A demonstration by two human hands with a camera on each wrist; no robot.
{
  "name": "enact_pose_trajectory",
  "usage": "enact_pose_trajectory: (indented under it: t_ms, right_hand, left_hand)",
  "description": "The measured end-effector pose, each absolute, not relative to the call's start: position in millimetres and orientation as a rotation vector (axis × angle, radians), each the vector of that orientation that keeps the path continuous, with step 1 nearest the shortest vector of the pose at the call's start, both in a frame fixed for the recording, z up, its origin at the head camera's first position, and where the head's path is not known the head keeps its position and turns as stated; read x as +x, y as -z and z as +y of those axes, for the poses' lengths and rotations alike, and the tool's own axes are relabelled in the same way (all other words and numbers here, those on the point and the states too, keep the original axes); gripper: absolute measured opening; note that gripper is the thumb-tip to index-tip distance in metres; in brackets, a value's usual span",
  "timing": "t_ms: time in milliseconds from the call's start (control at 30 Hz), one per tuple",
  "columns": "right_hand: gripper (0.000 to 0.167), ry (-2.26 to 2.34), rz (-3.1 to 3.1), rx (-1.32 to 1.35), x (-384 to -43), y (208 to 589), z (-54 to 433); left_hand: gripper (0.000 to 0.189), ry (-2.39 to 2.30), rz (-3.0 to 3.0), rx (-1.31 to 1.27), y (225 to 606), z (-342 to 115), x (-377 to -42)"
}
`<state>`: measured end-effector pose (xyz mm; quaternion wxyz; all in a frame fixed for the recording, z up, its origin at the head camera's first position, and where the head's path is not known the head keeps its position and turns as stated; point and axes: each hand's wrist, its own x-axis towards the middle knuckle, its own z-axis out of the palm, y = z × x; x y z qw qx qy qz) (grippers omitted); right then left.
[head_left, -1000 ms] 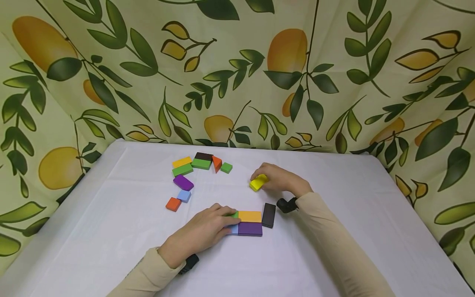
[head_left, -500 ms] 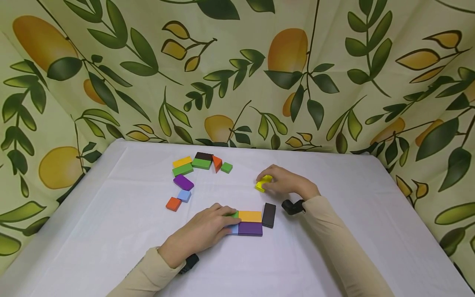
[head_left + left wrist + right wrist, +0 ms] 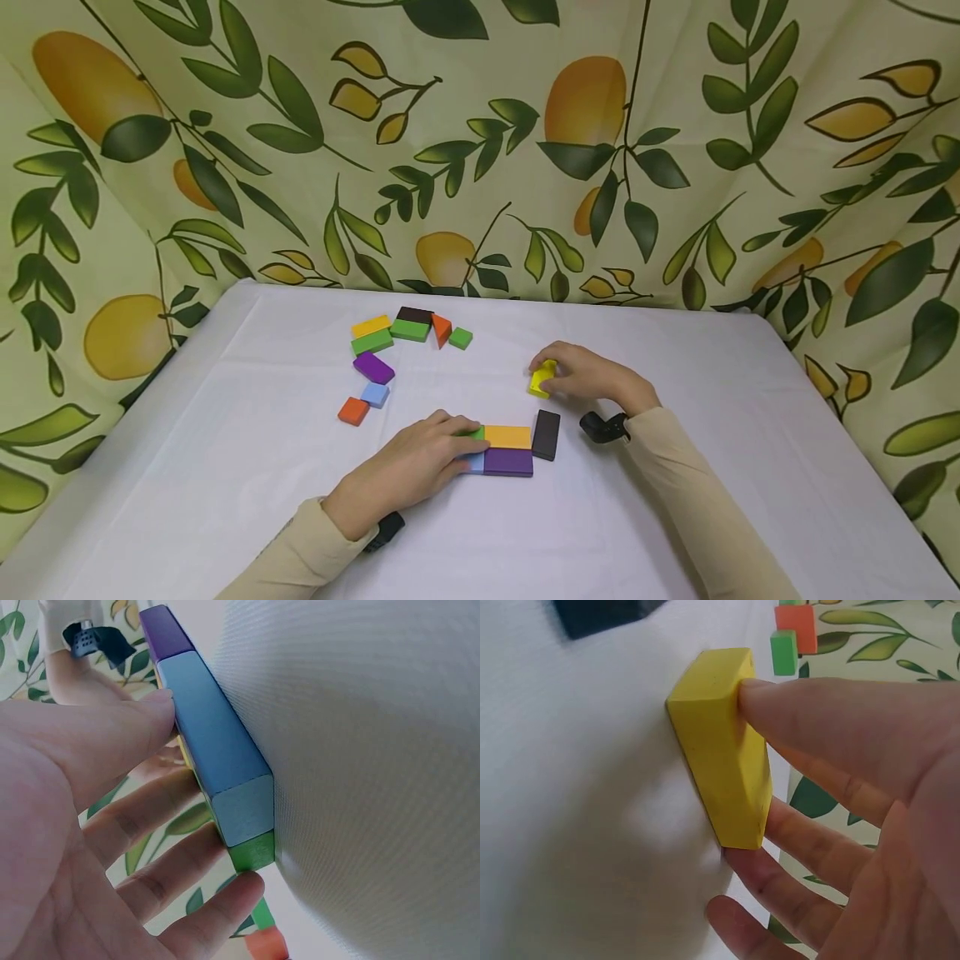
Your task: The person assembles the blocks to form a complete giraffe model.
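Observation:
My right hand (image 3: 588,377) pinches a yellow block (image 3: 542,380) between thumb and fingers, close to the cloth. In the right wrist view the yellow block (image 3: 720,750) has slanted ends. My left hand (image 3: 411,460) rests on the left end of a flat group of blocks, fingers spread nearly straight over it. That group joins an orange-yellow block (image 3: 507,437), a purple block (image 3: 508,462), a light blue block (image 3: 214,735) and a green block (image 3: 253,853); the hand partly hides the last two. A black block (image 3: 546,435) stands at the group's right end.
Behind on the left, an arc of loose blocks lies on the white cloth (image 3: 225,467): a red-orange block (image 3: 353,411), a light blue one (image 3: 375,395), a purple one (image 3: 373,367), green ones, and an orange triangle (image 3: 441,330). A patterned curtain (image 3: 480,150) hangs behind.
My right hand has moved right and slightly nearer with the yellow block, which has turned more upright in the head view. The left hand stays where it was.

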<state>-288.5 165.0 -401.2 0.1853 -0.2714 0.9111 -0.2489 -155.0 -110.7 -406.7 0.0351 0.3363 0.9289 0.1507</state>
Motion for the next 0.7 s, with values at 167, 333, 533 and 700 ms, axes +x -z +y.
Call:
enact_pose_trajectory:
  t_ms: [167,333,533,700]
  right_hand:
    - [0.034,0.728,2.554,-0.740,-286,402,169]
    - [0.043,0.743,2.563,-0.736,-284,404,176]
    - [0.050,0.781,2.575,-0.709,-279,408,181]
    - [0.052,0.805,2.586,-0.677,-274,408,183]
  left_hand:
    - [0.034,-0.468,2.855,1.031,407,-111,-155]
    - [0.033,-0.474,2.859,1.036,407,-111,-154]
    - [0.033,-0.461,2.851,1.012,408,-111,-155]
    - [0.033,-0.466,2.860,1.031,408,-111,-155]
